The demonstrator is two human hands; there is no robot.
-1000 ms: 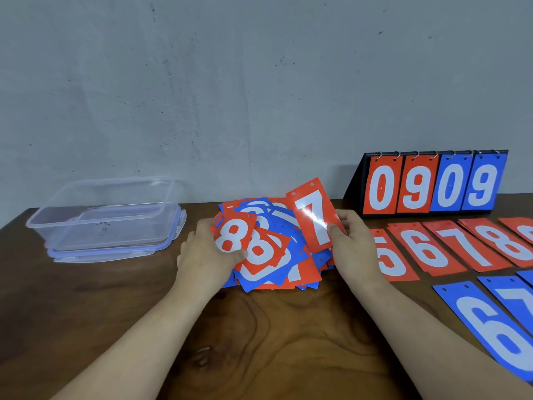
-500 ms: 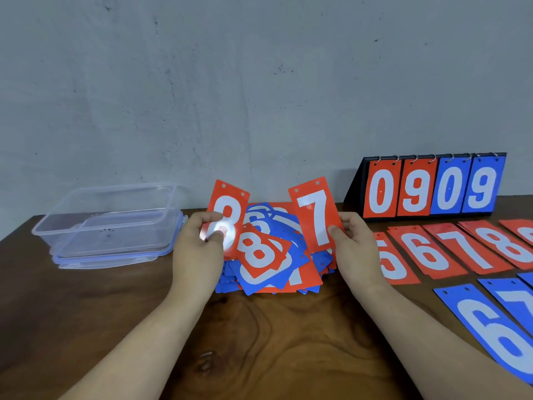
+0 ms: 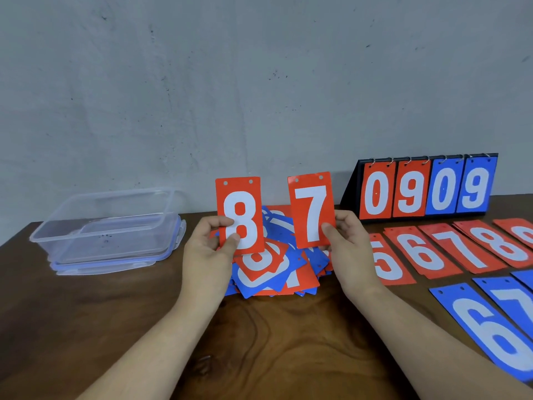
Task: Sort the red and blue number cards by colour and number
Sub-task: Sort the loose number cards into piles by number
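1. Left hand [image 3: 207, 252] pinched red 8 card [image 3: 240, 217]; right hand [image 3: 350, 249] pinched red 7 card [image 3: 311, 210]; both upright over mixed pile [image 3: 268, 274].
2. Judged best: each needed laying squarely at 2 o'clock, on red 7 stack [image 3: 463, 249]; red 8 stack [image 3: 501, 243].

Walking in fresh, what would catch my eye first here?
At centre the left hand pinches a red 8 card and the right hand a red 7 card, both upright above a jumbled pile. At the right, a flip scoreboard reads 0909, behind rows of sorted cards.
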